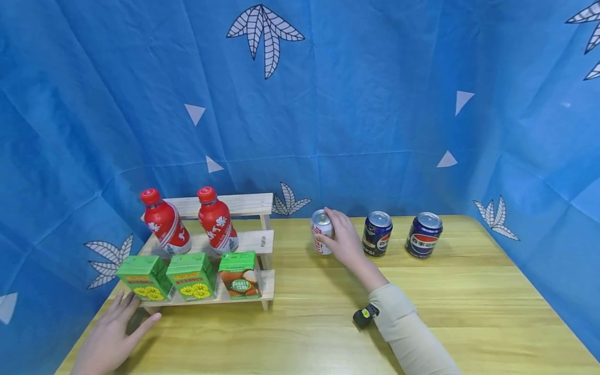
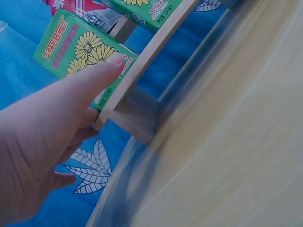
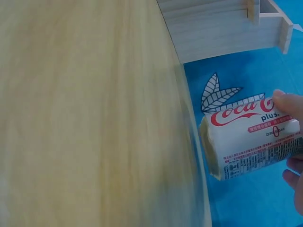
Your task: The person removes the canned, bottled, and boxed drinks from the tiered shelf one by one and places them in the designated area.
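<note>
My right hand [image 1: 346, 240] grips a white Coca-Cola Plus can [image 3: 255, 137] by its sides, thumb across the label. In the head view the can [image 1: 321, 237] is upright near the table's back edge. At the shelf's front left corner is my left hand [image 1: 112, 328], thumb spread away from the fingers, beside a green drink carton [image 1: 147, 278] with yellow flowers. In the left wrist view its thumb [image 2: 111, 64] crosses in front of that carton; whether they touch I cannot tell. A second flower carton [image 1: 192, 278] and a brown-and-green carton [image 1: 240, 276] share the lowest tier.
Two red bottles [image 1: 166, 221] stand on the middle tier of the stepped wooden shelf [image 1: 241, 204]. Right of my right hand are two dark blue Pepsi cans [image 1: 377, 234] on the wooden table [image 1: 300, 333]. A blue patterned cloth [image 1: 356, 104] hangs behind.
</note>
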Demonstrator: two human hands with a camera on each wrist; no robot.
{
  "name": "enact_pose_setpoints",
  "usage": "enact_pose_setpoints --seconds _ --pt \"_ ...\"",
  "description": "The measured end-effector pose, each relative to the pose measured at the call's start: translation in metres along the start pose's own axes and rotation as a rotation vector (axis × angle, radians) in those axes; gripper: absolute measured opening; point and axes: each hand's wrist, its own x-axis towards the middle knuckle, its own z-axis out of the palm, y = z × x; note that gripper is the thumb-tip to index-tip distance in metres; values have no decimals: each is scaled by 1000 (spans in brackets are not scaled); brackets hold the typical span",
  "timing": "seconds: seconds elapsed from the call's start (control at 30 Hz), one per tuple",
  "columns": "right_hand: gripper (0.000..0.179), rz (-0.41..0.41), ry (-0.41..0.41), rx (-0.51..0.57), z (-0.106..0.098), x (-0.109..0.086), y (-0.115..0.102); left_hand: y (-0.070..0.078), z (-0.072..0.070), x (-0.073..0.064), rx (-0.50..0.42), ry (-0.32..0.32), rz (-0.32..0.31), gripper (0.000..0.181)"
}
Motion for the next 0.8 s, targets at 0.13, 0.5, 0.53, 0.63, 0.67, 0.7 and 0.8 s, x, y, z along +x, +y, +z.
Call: enact_pose_setpoints --seconds 0.13,0.5,0.53,0.63,0.67,0.7,0.8 --pt "76 8 -4 -8 -2 0 4 1 0 0 0 6 11 88" --pt "75 16 -40 -50 -6 0 4 -1 -1 -1 -12 -8 -12 90" --pt "75 20 -46 -58 -7 0 3 -1 -1 -1 -14 -8 -13 91" --pt "73 47 -69 -74 -10 0 1 0 0 -1 -16 -4 -10 91" --pt "73 59 -77 -80 -11 0 1 0 0 -1 -18 -5 -11 91" --pt "73 69 -84 -85 -12 0 1 0 0 -1 -19 -4 -10 91" --pt "72 78 -98 -109 -14 0 1 0 1 0 -20 -9 -13 91"
